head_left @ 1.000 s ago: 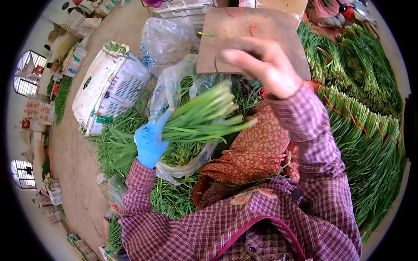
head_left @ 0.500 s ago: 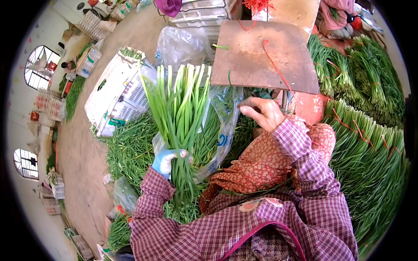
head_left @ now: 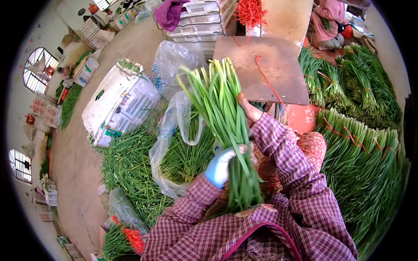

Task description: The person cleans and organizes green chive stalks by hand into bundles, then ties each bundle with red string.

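Note:
A loose bunch of green garlic chives (head_left: 226,104) stands tilted over the lap, pale cut ends up and leaf tips hanging down. My left hand (head_left: 221,165), in a white and blue glove, is closed around the lower part of the bunch. Against the bunch's right side lies my bare right hand (head_left: 250,109), its thumb stretched upward; the other fingers are mostly hidden behind the stalks. Just beyond it is a brown board (head_left: 265,65) with a red tie (head_left: 267,80) lying across it.
Loose chives (head_left: 130,169) are heaped on the left beside a clear plastic bag (head_left: 163,161) and a white crate (head_left: 124,104). Tied bundles of chives (head_left: 361,174) line the right side. Red ties (head_left: 251,15) hang behind the board. A person in pink (head_left: 326,26) sits at upper right.
My left hand has carried the chives to the right, toward the middle. The right hand has gone from hovering apart to touching the bunch's side. The view has shifted slightly.

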Demonstrator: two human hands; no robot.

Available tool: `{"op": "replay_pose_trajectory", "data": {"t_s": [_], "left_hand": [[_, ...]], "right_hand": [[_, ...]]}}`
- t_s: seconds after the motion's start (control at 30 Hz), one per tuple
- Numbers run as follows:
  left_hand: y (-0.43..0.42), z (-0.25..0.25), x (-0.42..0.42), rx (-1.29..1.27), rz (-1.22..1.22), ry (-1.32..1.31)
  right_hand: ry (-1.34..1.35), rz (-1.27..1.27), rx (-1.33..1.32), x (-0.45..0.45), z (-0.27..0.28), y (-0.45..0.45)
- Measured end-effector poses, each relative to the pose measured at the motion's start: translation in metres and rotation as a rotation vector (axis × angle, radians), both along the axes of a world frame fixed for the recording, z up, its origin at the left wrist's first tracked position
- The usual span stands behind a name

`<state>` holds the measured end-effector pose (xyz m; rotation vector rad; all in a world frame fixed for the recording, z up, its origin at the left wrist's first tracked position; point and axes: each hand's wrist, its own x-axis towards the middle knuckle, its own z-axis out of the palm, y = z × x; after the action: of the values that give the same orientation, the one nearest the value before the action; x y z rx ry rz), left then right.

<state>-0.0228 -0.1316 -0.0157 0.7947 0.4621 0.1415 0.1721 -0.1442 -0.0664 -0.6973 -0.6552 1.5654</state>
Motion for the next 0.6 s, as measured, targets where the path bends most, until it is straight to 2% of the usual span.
{"op": "replay_pose_trajectory", "data": {"t_s": [0.03,0.13,0.2,0.27,0.3,0.37,0.43,0.47,0.53,0.6], "left_hand": [[-0.011,-0.003,0.004,-0.095,-0.005,0.007],[-0.027,-0.037,0.008,-0.214,-0.154,-0.104],[-0.029,-0.08,0.003,-0.108,-0.173,-0.102],[-0.02,-0.093,-0.014,-0.049,-0.216,-0.053],[-0.011,-0.074,-0.017,0.017,-0.322,-0.044],[0.006,-0.082,-0.028,0.088,-0.391,-0.048],[0.026,-0.069,-0.031,0.114,-0.455,-0.042],[0.045,-0.09,-0.033,0.17,-0.534,-0.145],[0.086,-0.083,-0.04,0.445,-0.686,-0.003],[0.118,-0.069,-0.047,0.524,-0.553,0.025]], "right_hand": [[0.044,-0.116,-0.028,-0.004,-0.004,-0.006],[0.112,-0.144,-0.022,-0.002,-0.03,-0.025],[0.125,-0.147,-0.015,0.0,-0.046,-0.037],[0.204,-0.11,0.065,-0.005,-0.045,-0.045],[0.249,-0.127,0.085,-0.005,-0.05,-0.046],[0.289,-0.122,0.119,-0.005,-0.052,-0.046],[0.3,-0.12,0.132,-0.005,-0.055,-0.045],[0.314,-0.12,0.155,-0.005,-0.06,-0.043],[0.327,-0.12,0.178,-0.005,-0.062,-0.042],[0.323,-0.078,0.182,-0.008,-0.055,-0.042]]}}
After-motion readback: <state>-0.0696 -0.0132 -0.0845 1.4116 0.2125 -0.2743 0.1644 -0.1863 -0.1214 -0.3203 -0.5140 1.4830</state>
